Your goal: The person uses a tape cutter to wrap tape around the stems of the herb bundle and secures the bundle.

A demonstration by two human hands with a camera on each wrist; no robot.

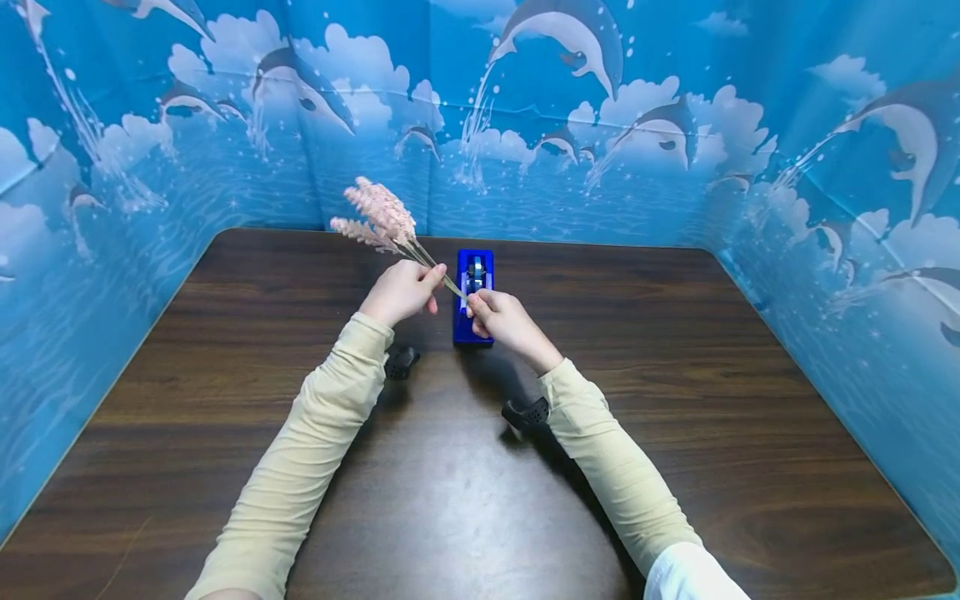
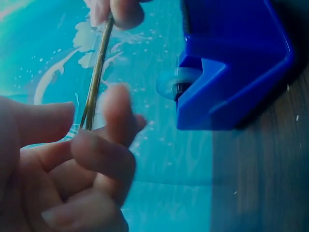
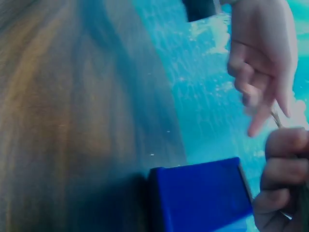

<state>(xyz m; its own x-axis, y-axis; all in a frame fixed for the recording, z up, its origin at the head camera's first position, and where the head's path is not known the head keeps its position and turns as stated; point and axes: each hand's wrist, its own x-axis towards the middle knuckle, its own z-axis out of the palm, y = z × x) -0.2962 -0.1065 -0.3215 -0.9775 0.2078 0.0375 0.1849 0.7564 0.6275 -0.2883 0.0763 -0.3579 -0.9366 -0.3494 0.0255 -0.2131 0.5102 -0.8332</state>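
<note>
A bunch of pale pink dried-looking flowers (image 1: 382, 215) on thin stems (image 2: 99, 67) slants over the table in the head view, blossoms to the upper left. My left hand (image 1: 402, 292) pinches the stems below the blossoms between thumb and fingers; one finger is blurred in the left wrist view. Lower down, my right hand (image 1: 512, 321) grips the stem ends with thumb and curled fingers. Just beneath that hand stands a blue tape dispenser (image 1: 472, 335), partly covered by it. Its clear tape roll (image 2: 176, 83) shows in the left wrist view.
The dark wooden table (image 1: 225, 400) reaches back to a blue dolphin-print curtain (image 1: 360, 167) that surrounds it on the far side and both flanks. Black wrist devices (image 1: 527, 414) hang under both forearms, close over the tabletop.
</note>
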